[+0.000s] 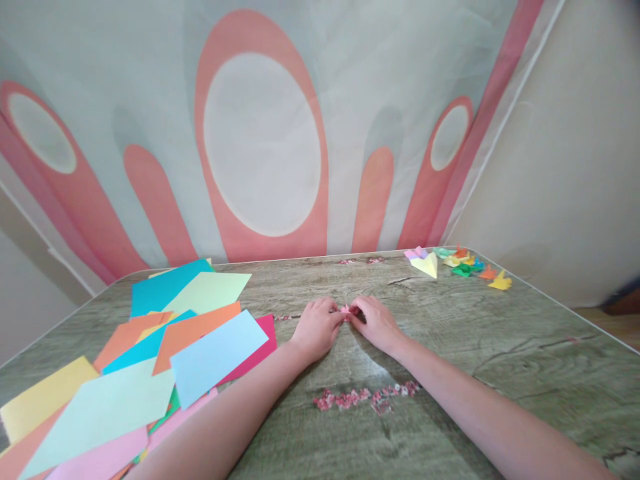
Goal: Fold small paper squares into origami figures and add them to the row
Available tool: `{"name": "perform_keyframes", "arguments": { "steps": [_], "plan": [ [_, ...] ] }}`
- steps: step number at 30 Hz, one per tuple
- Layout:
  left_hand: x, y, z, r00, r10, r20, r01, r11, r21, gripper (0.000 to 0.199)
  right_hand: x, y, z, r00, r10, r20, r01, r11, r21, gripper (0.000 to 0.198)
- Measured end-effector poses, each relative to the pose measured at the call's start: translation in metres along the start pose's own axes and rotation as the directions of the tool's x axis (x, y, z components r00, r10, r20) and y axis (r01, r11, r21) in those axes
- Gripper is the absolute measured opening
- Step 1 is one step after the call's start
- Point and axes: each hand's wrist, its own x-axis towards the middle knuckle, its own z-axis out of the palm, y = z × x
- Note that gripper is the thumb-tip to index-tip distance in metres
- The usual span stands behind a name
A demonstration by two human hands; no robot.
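Between my two hands, over the middle of the table, is a small pink folded paper piece (345, 311). My left hand (318, 327) is closed on its left side, thumb and fingertips pinching it. From the right, my right hand (374, 323) pinches the same piece with its fingers bent. Most of the paper is covered by the fingertips, so its exact shape cannot be made out.
Loose coloured paper sheets (215, 357) overlap across the left of the table. Several small folded paper figures (465, 263) stand at the far right, with a pale yellow folded piece (426, 265) beside them. A printed backdrop (345, 133) rises behind the wood-patterned tabletop (500, 380).
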Motion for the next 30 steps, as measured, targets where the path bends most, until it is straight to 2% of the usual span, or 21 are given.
{"name": "perform_keyframes", "arguments": {
  "steps": [6,11,17,24,30],
  "plan": [
    [-0.002,0.006,-0.010,0.993,0.103,0.059,-0.111,0.981,0.162,0.029,-0.005,-0.002,-0.008,0.998,-0.058,0.039,0.061,0.995,-0.075,0.014],
    [-0.003,0.006,-0.009,0.987,0.145,0.065,-0.157,0.950,0.271,0.025,-0.014,-0.011,-0.016,0.970,-0.136,0.200,0.191,0.938,-0.288,0.024],
    [-0.003,0.009,-0.005,0.985,0.159,0.071,-0.174,0.931,0.321,0.024,-0.012,-0.027,-0.018,0.942,-0.067,0.329,0.221,0.861,-0.458,0.025],
    [-0.006,0.008,-0.004,0.988,0.136,0.068,-0.151,0.932,0.330,0.027,-0.012,-0.029,-0.027,0.932,-0.057,0.358,0.214,0.883,-0.417,0.026],
    [-0.007,0.004,-0.002,0.988,0.141,0.064,-0.154,0.936,0.317,0.029,-0.015,-0.017,-0.024,0.949,-0.097,0.300,0.187,0.939,-0.288,0.032]
  ]
}}
